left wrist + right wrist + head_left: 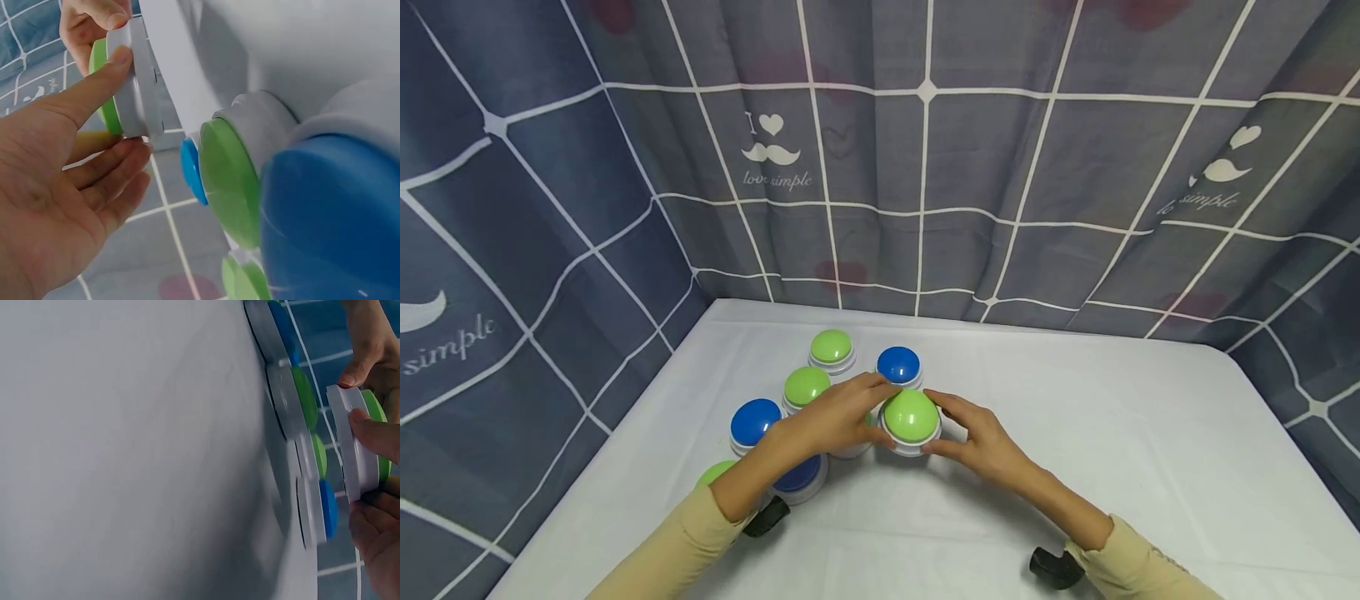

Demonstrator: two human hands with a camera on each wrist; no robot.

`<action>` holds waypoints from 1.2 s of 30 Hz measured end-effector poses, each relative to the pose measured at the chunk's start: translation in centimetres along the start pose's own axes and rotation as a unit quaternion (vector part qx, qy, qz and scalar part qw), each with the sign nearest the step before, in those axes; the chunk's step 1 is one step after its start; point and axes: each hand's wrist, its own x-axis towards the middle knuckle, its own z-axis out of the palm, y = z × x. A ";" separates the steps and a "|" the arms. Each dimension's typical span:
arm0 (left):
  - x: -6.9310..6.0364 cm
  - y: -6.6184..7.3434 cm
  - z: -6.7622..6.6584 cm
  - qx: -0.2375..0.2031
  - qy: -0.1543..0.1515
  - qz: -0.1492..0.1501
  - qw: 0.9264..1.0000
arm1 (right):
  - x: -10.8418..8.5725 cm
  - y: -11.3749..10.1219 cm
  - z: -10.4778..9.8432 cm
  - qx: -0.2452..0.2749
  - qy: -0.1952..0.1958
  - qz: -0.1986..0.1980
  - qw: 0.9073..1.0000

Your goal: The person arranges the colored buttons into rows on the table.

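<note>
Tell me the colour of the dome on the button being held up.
The dome is light green; it shows best in the head view.

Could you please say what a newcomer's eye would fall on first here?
Probably the green-domed button held between the left hand and right hand, lifted off the white table. Next, the blue and green buttons behind it and to its left, then the grid-patterned curtain beyond.
</note>
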 end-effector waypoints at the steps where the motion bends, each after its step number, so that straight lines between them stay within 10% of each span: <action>1: 0.6 -0.1 0.1 0.001 -0.003 -0.001 1.000 | 0.0 0.2 -0.3 -0.003 0.006 0.005 1.000; 20: 9.8 -1.7 1.2 0.046 -0.010 0.069 0.997 | 1.2 4.2 -5.1 -0.060 0.052 0.049 0.996; 36: 13.6 -3.5 2.3 0.069 -0.041 0.043 0.996 | 3.2 7.9 -6.2 -0.056 0.032 0.083 0.994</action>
